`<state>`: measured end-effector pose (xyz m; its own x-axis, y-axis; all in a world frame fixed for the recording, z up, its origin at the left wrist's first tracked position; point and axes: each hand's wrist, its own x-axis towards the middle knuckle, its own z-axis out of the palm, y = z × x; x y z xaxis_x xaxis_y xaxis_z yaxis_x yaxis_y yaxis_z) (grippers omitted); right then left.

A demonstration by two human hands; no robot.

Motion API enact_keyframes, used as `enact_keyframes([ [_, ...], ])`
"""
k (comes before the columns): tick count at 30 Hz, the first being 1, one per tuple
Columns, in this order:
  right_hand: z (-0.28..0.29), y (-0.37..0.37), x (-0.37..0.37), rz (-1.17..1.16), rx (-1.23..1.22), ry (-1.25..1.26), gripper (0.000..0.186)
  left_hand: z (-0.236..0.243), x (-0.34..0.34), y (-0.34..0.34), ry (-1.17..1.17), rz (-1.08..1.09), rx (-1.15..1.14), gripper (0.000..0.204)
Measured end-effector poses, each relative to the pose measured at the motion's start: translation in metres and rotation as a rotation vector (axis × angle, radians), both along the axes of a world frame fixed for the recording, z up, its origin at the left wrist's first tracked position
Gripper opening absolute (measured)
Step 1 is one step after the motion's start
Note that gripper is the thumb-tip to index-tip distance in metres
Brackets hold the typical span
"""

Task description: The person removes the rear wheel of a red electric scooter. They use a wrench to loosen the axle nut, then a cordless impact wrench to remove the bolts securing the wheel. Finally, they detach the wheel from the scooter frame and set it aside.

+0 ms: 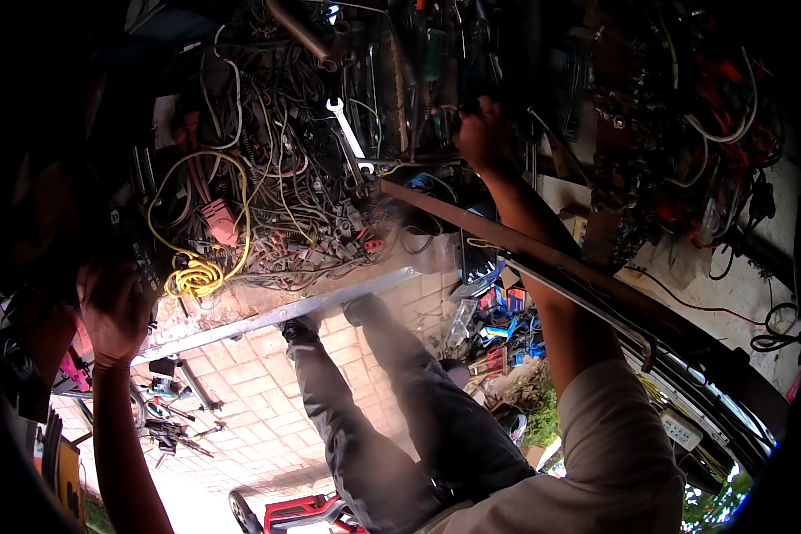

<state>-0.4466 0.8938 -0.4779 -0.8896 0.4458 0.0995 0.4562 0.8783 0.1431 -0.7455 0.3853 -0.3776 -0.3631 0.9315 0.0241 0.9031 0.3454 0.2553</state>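
My right hand [485, 135] is reached far forward among the tools at the back, its fingers curled closed; what they hold, if anything, is lost in shadow. Back and to the left of it, a bright open-end wrench [351, 135] lies on a tangle of dark cables [276, 187]. My left hand [116, 310] is at the left edge of the cluttered bench, back of the hand up, against a dark object I cannot make out. Its fingertips fade into the dark. Between the hands lie a coiled yellow cord [196, 278] and a pink piece [220, 222].
A long brown metal bar [481, 225] slants under my right forearm. The bench's pale metal front edge [285, 311] runs above my legs. Dark hardware hangs at the right. Blue and red items [505, 320] are heaped below; tools [173, 418] lie on the paving at left.
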Motion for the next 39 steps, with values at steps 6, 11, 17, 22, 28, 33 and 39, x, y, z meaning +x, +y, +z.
enact_keyframes([
  [6, -0.007, -0.010, -0.007, -0.137, 0.076, -0.023, 0.017, 0.001, 0.001, 0.001, -0.011, 0.011, 0.003, 0.016],
  [11, 0.017, -0.009, -0.012, 0.050, -0.104, 0.308, 0.025, 0.003, 0.003, 0.004, -0.021, 0.050, 0.023, 0.011],
  [17, 0.069, 0.029, 0.023, -0.200, -0.374, 0.076, 0.024, -0.002, 0.002, 0.004, 0.006, 0.067, 0.062, 0.010],
  [22, 0.110, 0.003, 0.092, -0.970, -1.488, 1.049, 0.019, 0.013, 0.009, 0.013, -0.004, 0.108, -0.038, 0.009],
  [28, 0.237, -0.087, 0.163, -0.896, -1.963, 0.877, 0.018, 0.048, 0.110, 0.026, -0.122, 0.219, 0.212, 0.034],
  [33, 0.326, -0.162, 0.228, -0.897, -1.776, 0.772, 0.016, 0.081, 0.293, -0.073, -0.619, 0.390, 0.115, 0.026],
  [39, 0.391, -0.279, 0.315, -0.597, -1.282, 0.198, 0.019, 0.146, 0.534, -0.219, -0.801, 0.730, 0.084, 0.025],
])
